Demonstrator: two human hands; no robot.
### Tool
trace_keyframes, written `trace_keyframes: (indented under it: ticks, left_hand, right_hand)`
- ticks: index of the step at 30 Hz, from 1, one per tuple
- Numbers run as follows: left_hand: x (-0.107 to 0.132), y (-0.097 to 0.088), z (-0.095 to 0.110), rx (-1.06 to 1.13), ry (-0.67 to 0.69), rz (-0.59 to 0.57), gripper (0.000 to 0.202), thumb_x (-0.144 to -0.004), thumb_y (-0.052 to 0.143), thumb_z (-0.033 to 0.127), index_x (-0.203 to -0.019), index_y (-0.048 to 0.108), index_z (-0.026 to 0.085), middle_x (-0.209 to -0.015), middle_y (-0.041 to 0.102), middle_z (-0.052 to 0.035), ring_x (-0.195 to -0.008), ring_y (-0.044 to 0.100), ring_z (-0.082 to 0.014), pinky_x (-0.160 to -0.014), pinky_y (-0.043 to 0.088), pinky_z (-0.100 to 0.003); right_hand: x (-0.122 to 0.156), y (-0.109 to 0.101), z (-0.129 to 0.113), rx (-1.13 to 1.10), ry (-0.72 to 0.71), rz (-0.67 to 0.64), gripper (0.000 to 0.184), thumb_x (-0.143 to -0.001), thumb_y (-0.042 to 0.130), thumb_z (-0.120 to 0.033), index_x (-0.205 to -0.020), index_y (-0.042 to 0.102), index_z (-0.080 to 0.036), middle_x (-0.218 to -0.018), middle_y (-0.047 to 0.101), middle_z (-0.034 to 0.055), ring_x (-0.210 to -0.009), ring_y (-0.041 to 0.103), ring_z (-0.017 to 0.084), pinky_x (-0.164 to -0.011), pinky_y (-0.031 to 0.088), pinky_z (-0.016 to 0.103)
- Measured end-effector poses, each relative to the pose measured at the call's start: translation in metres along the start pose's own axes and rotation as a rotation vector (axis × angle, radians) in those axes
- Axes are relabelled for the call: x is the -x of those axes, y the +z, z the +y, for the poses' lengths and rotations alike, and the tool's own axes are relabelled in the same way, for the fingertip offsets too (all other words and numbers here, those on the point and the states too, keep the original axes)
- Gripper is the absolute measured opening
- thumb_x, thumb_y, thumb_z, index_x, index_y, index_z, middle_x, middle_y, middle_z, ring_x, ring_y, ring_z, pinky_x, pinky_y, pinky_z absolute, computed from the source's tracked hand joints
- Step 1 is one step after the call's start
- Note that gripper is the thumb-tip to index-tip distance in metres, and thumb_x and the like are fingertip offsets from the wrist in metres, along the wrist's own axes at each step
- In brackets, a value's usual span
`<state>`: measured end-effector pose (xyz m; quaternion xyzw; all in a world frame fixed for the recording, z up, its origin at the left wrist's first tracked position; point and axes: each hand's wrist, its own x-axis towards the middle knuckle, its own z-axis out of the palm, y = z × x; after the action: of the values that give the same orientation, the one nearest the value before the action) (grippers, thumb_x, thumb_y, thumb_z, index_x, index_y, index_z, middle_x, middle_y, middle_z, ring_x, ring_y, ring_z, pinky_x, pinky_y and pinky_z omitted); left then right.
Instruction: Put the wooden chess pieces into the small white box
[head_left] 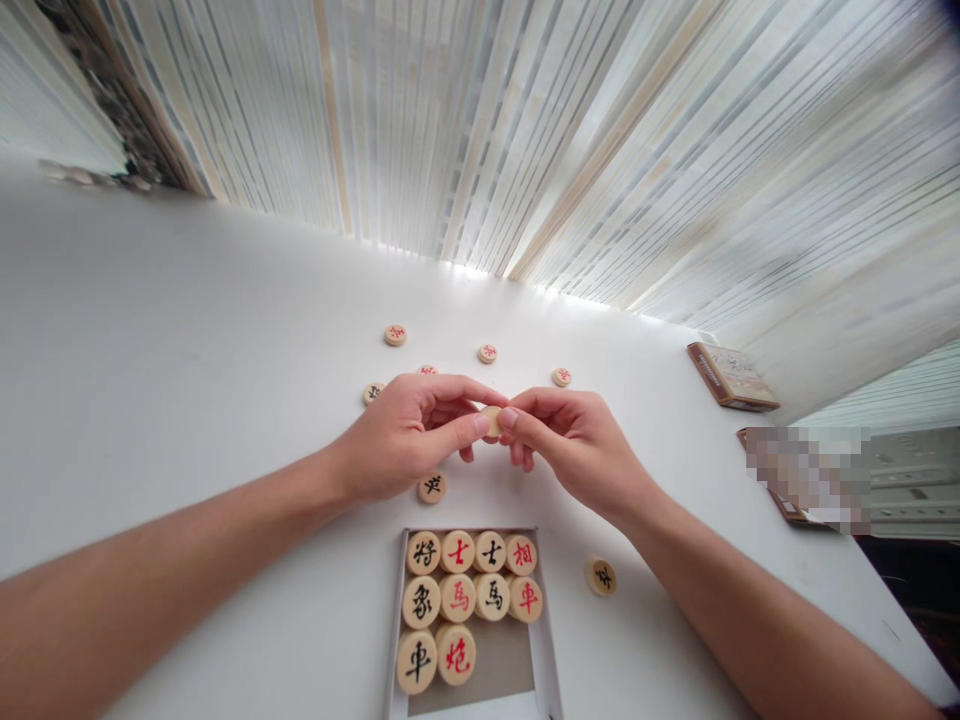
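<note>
My left hand (405, 432) and my right hand (571, 440) meet above the white table (187, 350), and both pinch one round wooden chess piece (492, 421) between thumb and fingers. Below them lies a shallow white box (546, 640) holding several wooden discs with red and black characters, set in rows. A loose black-marked piece (432, 487) lies just under my left hand, and another (601, 576) rests to the right of the box.
Several loose pieces lie on the table beyond my hands, such as those at the far left (395, 335) and far right (561, 377). A flat brown box lid (731, 376) sits at the right, a blurred item beneath it. Striped curtains hang behind.
</note>
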<state>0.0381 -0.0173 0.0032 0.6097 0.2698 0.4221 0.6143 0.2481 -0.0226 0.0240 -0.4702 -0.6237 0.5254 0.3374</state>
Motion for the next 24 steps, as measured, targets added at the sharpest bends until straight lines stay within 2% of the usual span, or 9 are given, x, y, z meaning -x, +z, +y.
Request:
trace_keyframes:
  ticks: [14,18,24]
  left_hand:
    - [0.0005,-0.0013,-0.0022,-0.049,-0.016,-0.001,0.016,-0.099,0.069,0.016,-0.109,0.082,0.015,-0.087,0.083,-0.0035,-0.076,0.074,-0.0104,-0.067,0.06,-0.017]
    - [0.0017,-0.0013,-0.0031,-0.075,-0.034,0.016,0.014,-0.096,0.074,0.021,-0.106,0.081,0.014,-0.08,0.081,-0.0035,-0.071,0.073,-0.0115,-0.068,0.06,-0.02]
    - [0.0029,-0.0014,-0.0026,-0.19,-0.06,0.012,0.019,-0.095,0.072,0.029,-0.099,0.078,0.012,-0.071,0.075,-0.0041,-0.065,0.068,-0.0136,-0.06,0.054,-0.023]
  right_hand:
    - [0.002,-0.0005,0.0,0.001,0.026,-0.049,0.028,-0.086,0.087,-0.042,-0.08,0.078,-0.016,-0.067,0.07,0.0011,-0.058,0.061,0.011,-0.056,0.049,0.023]
    - [0.0013,0.0,0.0002,0.019,0.031,-0.059,0.03,-0.085,0.087,-0.043,-0.078,0.078,-0.016,-0.067,0.07,0.0009,-0.058,0.062,0.011,-0.056,0.049,0.022]
    - [0.0005,0.0027,0.0027,0.062,0.052,-0.08,0.037,-0.086,0.085,-0.049,-0.075,0.075,-0.016,-0.066,0.071,0.0016,-0.058,0.064,0.012,-0.057,0.05,0.023]
